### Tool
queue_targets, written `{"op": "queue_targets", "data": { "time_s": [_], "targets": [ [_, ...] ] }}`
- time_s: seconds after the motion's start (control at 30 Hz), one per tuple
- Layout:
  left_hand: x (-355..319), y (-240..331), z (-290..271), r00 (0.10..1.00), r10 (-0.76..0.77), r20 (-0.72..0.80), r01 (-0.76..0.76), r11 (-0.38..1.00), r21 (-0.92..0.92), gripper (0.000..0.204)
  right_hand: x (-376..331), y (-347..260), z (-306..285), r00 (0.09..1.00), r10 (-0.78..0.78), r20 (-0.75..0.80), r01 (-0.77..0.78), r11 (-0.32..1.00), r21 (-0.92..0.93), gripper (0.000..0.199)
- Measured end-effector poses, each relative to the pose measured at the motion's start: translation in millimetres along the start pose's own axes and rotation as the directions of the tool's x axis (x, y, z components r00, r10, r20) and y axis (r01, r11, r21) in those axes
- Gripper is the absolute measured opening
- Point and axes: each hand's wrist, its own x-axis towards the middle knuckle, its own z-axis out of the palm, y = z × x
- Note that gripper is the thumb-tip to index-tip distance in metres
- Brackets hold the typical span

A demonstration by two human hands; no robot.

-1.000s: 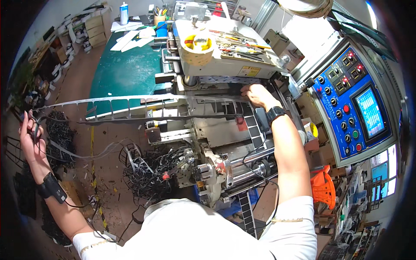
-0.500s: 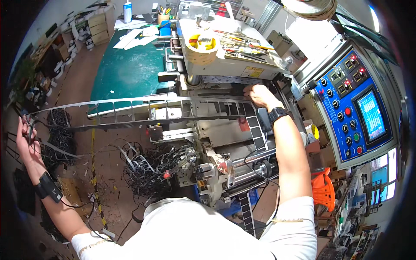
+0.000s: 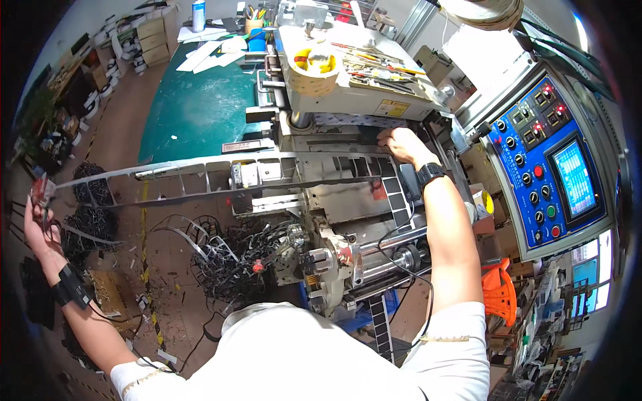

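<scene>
Workshop floor [image 3: 127,127] scattered with scraps; a tangled black heap [image 3: 227,267] lies beside the metal rollers [image 3: 394,240]. Green table [image 3: 194,107] stands beyond; right of it I note the white machine head [image 3: 348,103], bearing a tape roll [image 3: 314,79] and assorted tools [image 3: 381,79]. Blue control panel [image 3: 528,160] at far right. Dark cable [image 3: 430,301] loops over the rollers beside the right forearm; logged as an obstruction. Ladder-like strip [image 3: 180,198]: stretched in the air from far left to the machine, above the heap. Left hand [image 3: 45,234]: fingers closed on the strip's end; reddish item at the fingertips too blurred for me to identify. Right hand [image 3: 404,145]: fingers curled under the machine head's front edge; contact hidden, I cannot tell whether it grips.
</scene>
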Motion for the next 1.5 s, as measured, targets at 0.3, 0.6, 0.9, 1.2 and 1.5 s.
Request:
{"op": "queue_targets", "data": {
  "time_s": [0.3,0.6,0.9,1.2,1.5],
  "targets": [
    [24,3,-54,0.998,0.041,-0.047,-0.036,0.995,0.096,0.025,-2,-3,1,0.994,0.103,0.019,-0.105,0.985,0.134,0.031],
    [32,-5,-75,0.979,0.086,-0.184,-0.060,0.987,0.146,0.024,3,-12,-2,0.997,0.073,0.033,-0.073,0.997,0.008,0.030],
    [68,-19,-135,0.953,0.127,-0.274,-0.114,0.991,0.066,0.021,2,-3,-3,0.997,0.020,0.068,-0.020,1.000,-0.005,0.030],
    [-31,-259,-260,0.863,-0.411,-0.293,0.453,0.374,0.809,0.054,-1,-27,-10,0.992,0.123,-0.017,-0.120,0.987,0.110,0.026],
    [-189,-358,71,0.825,-0.337,0.454,-0.190,0.592,0.783,0.030,-3,14,0,1.000,0.015,0.006,-0.015,1.000,-0.023,0.026]
  ]
}}
